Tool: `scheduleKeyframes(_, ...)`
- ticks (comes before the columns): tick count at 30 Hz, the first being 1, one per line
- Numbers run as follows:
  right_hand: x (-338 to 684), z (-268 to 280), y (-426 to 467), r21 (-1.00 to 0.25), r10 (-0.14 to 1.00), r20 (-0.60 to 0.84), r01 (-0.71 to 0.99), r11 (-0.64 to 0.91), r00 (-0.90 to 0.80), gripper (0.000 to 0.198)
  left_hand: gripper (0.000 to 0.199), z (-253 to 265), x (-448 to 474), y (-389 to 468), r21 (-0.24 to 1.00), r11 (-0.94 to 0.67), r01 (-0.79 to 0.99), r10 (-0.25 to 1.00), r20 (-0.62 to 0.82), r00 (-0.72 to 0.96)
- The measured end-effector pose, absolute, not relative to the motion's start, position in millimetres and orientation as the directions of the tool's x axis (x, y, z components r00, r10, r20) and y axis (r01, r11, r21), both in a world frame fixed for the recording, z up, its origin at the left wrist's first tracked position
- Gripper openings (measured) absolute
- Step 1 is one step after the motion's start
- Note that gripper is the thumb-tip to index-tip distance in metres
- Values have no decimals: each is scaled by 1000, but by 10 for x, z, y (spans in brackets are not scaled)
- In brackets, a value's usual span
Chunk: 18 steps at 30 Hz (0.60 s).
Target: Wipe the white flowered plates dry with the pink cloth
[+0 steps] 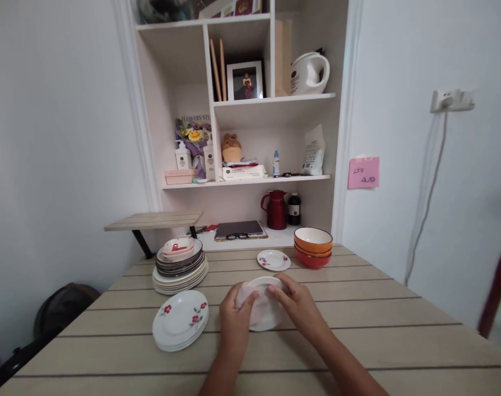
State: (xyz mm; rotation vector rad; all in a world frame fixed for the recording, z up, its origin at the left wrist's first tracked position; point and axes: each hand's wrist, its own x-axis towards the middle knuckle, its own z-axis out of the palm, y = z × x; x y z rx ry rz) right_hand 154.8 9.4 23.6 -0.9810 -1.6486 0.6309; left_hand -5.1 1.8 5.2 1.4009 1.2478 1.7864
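Above the middle of the table a small white plate is held tilted up between my two hands. My left hand grips its left edge, thumb on the face. On the right edge my right hand is closed, its thumb also pressed on the face. A faint pinkish patch shows beside the left thumb; whether it is a thin cloth or a reflection I cannot tell. Left of my hands lies a short stack of white plates with red flowers. A single small flowered plate lies flat beyond them.
Orange and red bowls are stacked at the back right. A taller pile of mixed plates with small square dishes on top stands at the back left, near a small raised shelf. A red jug stands in the wall unit behind the table.
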Motion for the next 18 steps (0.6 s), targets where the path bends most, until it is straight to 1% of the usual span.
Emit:
scheduleKeyframes(4, 1557, 282, 61, -770, 829, 519, 307, 560, -210, 18, 17, 30, -30, 1, 794, -556, 244, 781, 600, -173)
scheduleKeyframes(7, 1546, 294, 42, -730, 795, 553, 316, 606, -247, 23, 16, 30, -15, -20, 753, -596, 278, 751, 646, -138)
scheduleKeyframes(11, 1529, 265, 31, -722, 783, 580, 303, 622, -224, 30, 19, 52, -14, -45, 793, -560, 241, 789, 599, -138)
scheduleKeyframes(18, 1461, 195, 37, -813, 827, 539, 158, 561, -163, 30, 23, 24, -30, 2, 850, -484, 207, 839, 518, -167)
